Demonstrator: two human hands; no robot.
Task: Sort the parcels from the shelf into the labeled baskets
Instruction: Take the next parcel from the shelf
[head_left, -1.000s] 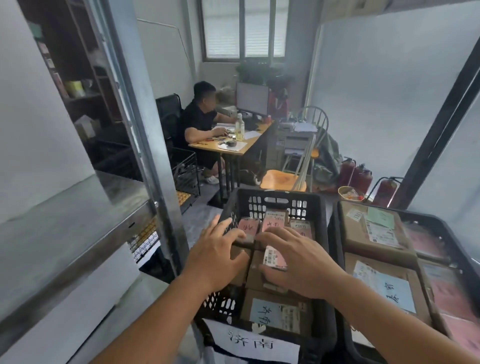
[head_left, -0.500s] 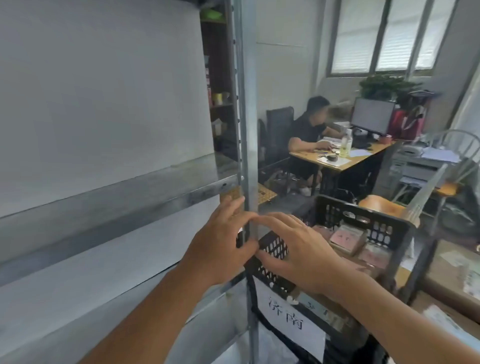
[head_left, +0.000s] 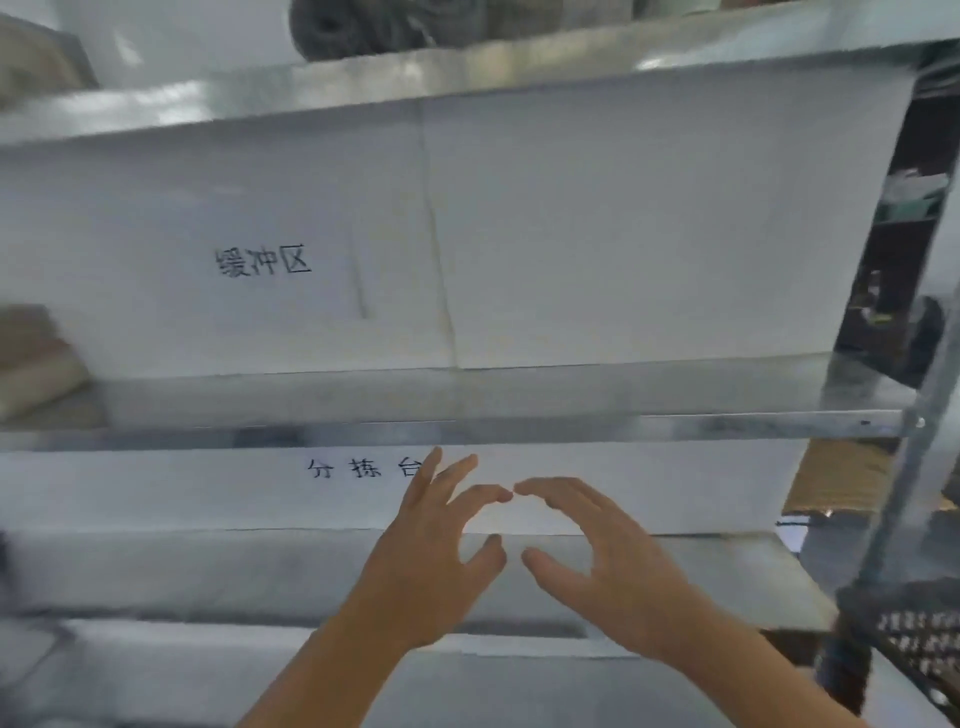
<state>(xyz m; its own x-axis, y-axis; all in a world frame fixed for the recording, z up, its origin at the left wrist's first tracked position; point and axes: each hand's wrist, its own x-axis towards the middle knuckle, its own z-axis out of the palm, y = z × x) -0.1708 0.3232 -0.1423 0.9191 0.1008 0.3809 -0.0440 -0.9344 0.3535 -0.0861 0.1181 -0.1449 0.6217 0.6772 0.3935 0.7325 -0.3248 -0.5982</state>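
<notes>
I face a metal shelf (head_left: 519, 423) with white back panels bearing handwritten labels. My left hand (head_left: 434, 561) and my right hand (head_left: 608, 566) are both raised in front of the lower shelf level, fingers spread and loosely bent, index fingertips almost touching. Neither hand holds anything. Brown parcels (head_left: 31, 358) lie at the far left of the middle shelf level, blurred. A corner of a black plastic basket (head_left: 914, 634) shows at the lower right edge.
A grey rolled item (head_left: 363, 23) sits on the top shelf level. The shelf's upright metal post (head_left: 914, 467) runs down the right side, with dark shelving (head_left: 904, 234) and a woven brown surface (head_left: 836, 478) behind it.
My view has swung left from the baskets and the office desk to the shelf front. Both hands have stayed together, empty, and moved with the turn toward the lower shelf.
</notes>
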